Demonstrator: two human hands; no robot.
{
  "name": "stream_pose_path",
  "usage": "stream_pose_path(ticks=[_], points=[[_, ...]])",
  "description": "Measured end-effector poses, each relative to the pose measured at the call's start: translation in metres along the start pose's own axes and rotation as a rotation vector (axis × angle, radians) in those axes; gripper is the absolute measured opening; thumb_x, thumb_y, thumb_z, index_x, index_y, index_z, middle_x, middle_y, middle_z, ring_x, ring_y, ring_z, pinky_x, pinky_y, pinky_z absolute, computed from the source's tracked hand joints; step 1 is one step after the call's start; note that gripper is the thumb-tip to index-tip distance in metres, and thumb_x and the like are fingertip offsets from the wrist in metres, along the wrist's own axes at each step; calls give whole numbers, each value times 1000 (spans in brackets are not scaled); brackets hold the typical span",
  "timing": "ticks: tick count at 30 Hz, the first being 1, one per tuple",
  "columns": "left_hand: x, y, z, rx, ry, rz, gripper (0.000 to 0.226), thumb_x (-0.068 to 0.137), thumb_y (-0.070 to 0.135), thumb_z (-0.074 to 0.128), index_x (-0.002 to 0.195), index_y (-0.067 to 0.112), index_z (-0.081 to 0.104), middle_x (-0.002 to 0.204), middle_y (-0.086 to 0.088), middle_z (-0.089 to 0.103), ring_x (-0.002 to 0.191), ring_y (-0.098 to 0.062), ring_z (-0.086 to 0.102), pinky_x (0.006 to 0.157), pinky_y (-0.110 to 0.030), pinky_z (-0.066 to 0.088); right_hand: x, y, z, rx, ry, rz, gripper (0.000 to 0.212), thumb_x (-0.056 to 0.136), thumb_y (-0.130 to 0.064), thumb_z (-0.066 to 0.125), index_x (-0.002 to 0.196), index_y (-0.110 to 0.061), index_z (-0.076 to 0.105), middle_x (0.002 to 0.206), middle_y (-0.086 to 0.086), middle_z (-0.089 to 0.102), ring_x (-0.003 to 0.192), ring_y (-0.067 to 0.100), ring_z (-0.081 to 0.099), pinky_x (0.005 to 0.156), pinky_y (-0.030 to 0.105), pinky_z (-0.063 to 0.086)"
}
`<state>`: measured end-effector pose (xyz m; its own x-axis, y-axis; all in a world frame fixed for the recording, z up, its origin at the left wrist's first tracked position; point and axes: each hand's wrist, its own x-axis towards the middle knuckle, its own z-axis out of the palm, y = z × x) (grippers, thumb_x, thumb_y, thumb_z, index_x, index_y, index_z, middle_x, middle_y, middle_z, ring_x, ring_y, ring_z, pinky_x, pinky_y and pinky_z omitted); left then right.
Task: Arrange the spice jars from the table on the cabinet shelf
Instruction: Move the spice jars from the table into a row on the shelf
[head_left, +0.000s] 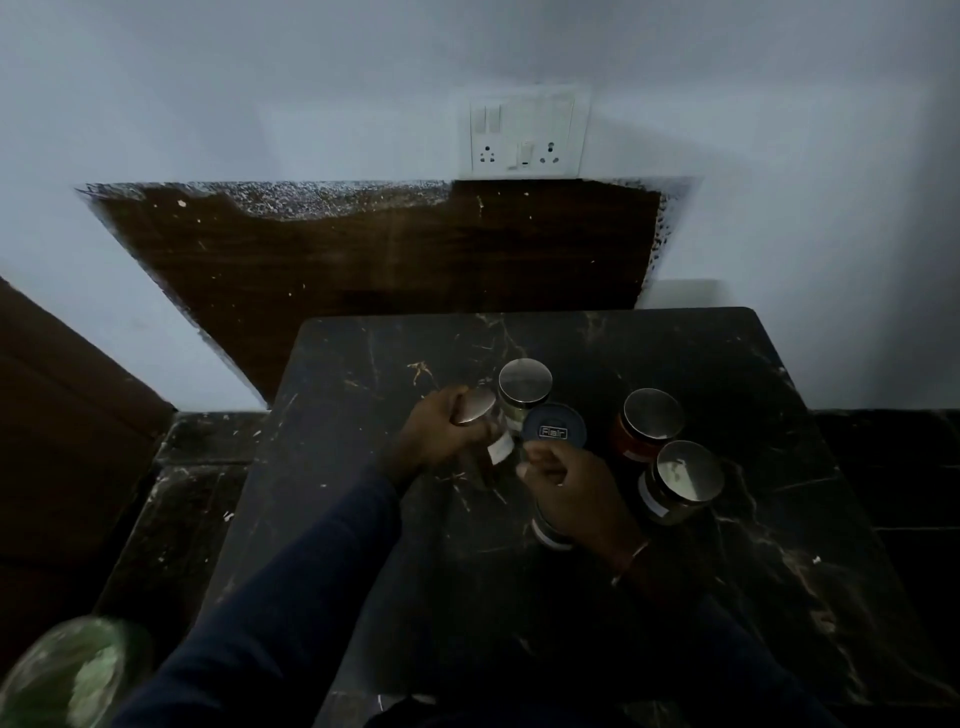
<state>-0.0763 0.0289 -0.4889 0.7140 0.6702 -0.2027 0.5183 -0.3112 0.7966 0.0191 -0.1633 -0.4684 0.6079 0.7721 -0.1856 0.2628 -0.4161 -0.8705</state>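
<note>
Jars stand grouped at mid-worktop (363, 519), five in all, none yet shelved; no cabinet shelf is in view. Left hand (441, 436) has fingers clamped round a tilted steel-lidded jar (475, 408). Right hand (571, 488) has fingers closed on the blue-lidded jar (553, 428), lid marked "Flair". Three more stay untouched: the clear jar behind (524, 384), the red-filled jar (649, 421), the labelled jar (685, 480). Advice: grip each glass body low, lift straight, keep clear of neighbours standing just beside. Lids are round, brushed metal; bodies smooth glass, likely slippery; worktop is dark, veined, polished stone.
</note>
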Motion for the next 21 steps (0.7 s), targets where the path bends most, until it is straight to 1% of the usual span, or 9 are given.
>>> stream_pose_path(ticks=[2, 4, 5, 7, 9, 11, 15, 18, 21], points=[[-14, 15, -20, -196, -181, 25, 30, 75, 47, 70, 104, 42, 63, 99, 15, 69, 97, -9, 66, 79, -24, 54, 4, -9, -2, 198, -11, 39, 39, 86, -25, 71, 123, -29, 57, 106, -18, 65, 84, -19, 60, 65, 0, 47], [-29, 31, -35, -431, -272, 6, 21, 84, 32, 66, 105, 32, 69, 102, 0, 73, 95, -19, 69, 78, -28, 57, 7, -18, -3, 469, -129, 98, 43, 84, -27, 73, 124, -23, 57, 110, -7, 69, 93, -1, 69, 72, 15, 55], [-37, 38, -40, -553, -286, -21, 23, 84, 28, 65, 106, 25, 69, 103, -6, 72, 94, -24, 69, 76, -29, 57, 9, -21, -2, 602, -215, 135, 46, 81, -33, 74, 123, -23, 59, 112, 0, 70, 96, 10, 71, 74, 24, 58], [-48, 50, -46, -775, -312, -45, 31, 85, 21, 61, 115, 11, 62, 109, -18, 64, 96, -29, 62, 76, -32, 54, 11, -24, 2, 820, -380, 219, 52, 75, -50, 73, 120, -26, 62, 116, 5, 71, 102, 22, 71, 77, 40, 60], [-57, 55, -46, -903, -297, -41, 41, 89, 18, 54, 127, 3, 53, 118, -23, 56, 103, -33, 56, 83, -38, 51, 13, -23, 8, 904, -477, 221, 64, 74, -58, 70, 128, -26, 59, 124, 8, 68, 111, 31, 66, 86, 55, 55], [-63, 56, -47, -932, -232, -43, 50, 90, 21, 56, 134, -1, 46, 123, -22, 56, 106, -31, 58, 86, -40, 53, 17, -24, 18, 943, -485, 179, 68, 74, -61, 70, 131, -27, 57, 129, 9, 65, 116, 32, 63, 91, 63, 50], [-69, 56, -50, -881, -124, -39, 55, 84, 29, 59, 131, 2, 49, 117, -17, 64, 96, -23, 68, 75, -34, 58, 22, -27, 28, 1024, -436, 170, 66, 72, -57, 74, 127, -24, 62, 128, 10, 65, 117, 32, 63, 94, 68, 45], [-69, 49, -54, -803, -101, -19, 55, 85, 39, 61, 130, 9, 50, 123, -17, 63, 107, -30, 65, 84, -40, 57, 21, -31, 32, 1057, -435, 138, 65, 78, -54, 71, 132, -21, 58, 133, 13, 61, 122, 35, 58, 97, 67, 43], [-70, 45, -64, -707, -149, -8, 53, 82, 47, 63, 125, 17, 58, 119, -10, 67, 109, -27, 65, 89, -40, 55, 19, -43, 32, 1009, -387, 102, 67, 74, -60, 70, 129, -23, 60, 127, 13, 65, 115, 33, 64, 92, 61, 50]])
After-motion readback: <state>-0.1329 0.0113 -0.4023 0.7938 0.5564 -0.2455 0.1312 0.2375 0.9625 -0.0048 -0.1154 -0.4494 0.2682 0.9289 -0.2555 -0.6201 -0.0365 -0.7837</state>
